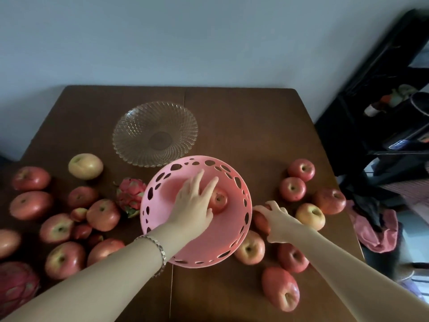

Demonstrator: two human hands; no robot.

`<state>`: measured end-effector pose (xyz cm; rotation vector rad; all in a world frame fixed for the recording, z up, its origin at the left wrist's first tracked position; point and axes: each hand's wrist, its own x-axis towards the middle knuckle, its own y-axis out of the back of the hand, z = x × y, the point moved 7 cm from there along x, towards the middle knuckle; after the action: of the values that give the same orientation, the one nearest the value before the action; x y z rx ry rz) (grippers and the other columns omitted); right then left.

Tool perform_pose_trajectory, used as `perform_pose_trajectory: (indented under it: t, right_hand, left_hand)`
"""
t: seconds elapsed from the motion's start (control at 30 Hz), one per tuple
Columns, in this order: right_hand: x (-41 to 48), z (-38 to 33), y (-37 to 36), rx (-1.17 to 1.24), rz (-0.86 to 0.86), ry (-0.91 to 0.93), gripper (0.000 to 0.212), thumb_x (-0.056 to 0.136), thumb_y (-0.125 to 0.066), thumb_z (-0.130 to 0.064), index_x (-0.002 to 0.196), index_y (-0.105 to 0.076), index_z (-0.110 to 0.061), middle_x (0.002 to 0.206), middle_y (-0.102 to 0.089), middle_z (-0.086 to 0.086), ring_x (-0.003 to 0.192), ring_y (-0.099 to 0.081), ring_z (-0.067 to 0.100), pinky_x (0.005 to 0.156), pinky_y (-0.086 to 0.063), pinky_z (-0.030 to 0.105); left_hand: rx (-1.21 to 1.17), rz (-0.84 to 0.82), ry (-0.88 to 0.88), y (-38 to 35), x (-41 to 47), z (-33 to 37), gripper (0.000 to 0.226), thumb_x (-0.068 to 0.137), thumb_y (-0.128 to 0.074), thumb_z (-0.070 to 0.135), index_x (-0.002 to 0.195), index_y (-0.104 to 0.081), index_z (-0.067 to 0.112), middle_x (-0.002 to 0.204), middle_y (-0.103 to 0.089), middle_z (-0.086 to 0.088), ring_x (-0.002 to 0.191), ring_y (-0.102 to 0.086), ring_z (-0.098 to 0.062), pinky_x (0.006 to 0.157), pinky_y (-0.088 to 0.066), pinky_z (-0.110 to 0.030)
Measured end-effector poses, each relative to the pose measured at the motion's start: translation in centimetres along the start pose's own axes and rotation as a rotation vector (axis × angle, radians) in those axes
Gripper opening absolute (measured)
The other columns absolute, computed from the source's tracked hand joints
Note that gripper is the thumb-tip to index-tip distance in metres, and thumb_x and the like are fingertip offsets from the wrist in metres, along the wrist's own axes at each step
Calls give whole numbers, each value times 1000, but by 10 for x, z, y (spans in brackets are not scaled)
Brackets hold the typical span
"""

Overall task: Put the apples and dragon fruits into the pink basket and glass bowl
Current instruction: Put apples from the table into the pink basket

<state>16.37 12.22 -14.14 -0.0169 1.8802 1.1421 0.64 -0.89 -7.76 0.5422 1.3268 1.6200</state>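
- Left hand (195,203): released, fingers straight and spread, palm down inside the round pink perforated plastic basket (160,212). A silver link bracelet (160,249) sits on its wrist.
- Round red apple (220,202): on the basket floor, under and just right of the left hand's outer fingers. Whether they touch it cannot be told.
- Right hand (281,221): grasping, fingers curled over a second red apple (260,223) that sits just outside the basket rim, on that hand's inner side.
- Clear cut-pattern shallow glass bowl (130,135): beyond the left fingertips, just past the basket's far rim.
- Pink scaly dragon fruit (130,196): left of the left hand, just beside the basket's outer wall.
- Larger dragon fruit (16,284): outside the left forearm, cut off by the frame edge.
- Cluster of red apples (103,214): left of the left forearm. A yellow-green apple (85,166) lies farther out, beyond them.
- Seven loose apples (292,188), red and yellow-red: around the right hand, some beyond it and some beside the forearm.
- Brown wooden table (243,126): bears everything listed.
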Motion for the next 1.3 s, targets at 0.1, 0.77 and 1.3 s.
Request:
perform_pose_trajectory:
  t: [0.1,0.77,1.3]
  right_hand:
    - [-6,7,11,126,117,-75,84,64,-72,-20,136,-33,-39,131,-36,5,108,-54,30,81,-52,33]
    - [-50,-8,23,102,66,-161,69,78,-69,-32,136,-39,-10,135,-41,13,123,-45,28,98,-45,36]
    - [-38,-21,-16,251,200,-85,79,56,-73,-38,124,-37,-20,104,-39,-2,102,-53,28,74,-48,31]
  left_hand:
    - [-166,-39,-64,7,-9,19,65,91,-54,23,146,-21,27,157,-7,-1,143,-13,-23,116,-20,-37]
    - [-591,-192,497,-33,-43,-69,60,80,-70,32,130,-40,18,116,-51,-5,70,-58,-19,44,-45,-18]
    - [-65,-276,421,-40,-33,-61,60,89,-52,46,136,-29,16,137,-35,-17,111,-56,-36,81,-45,-35]
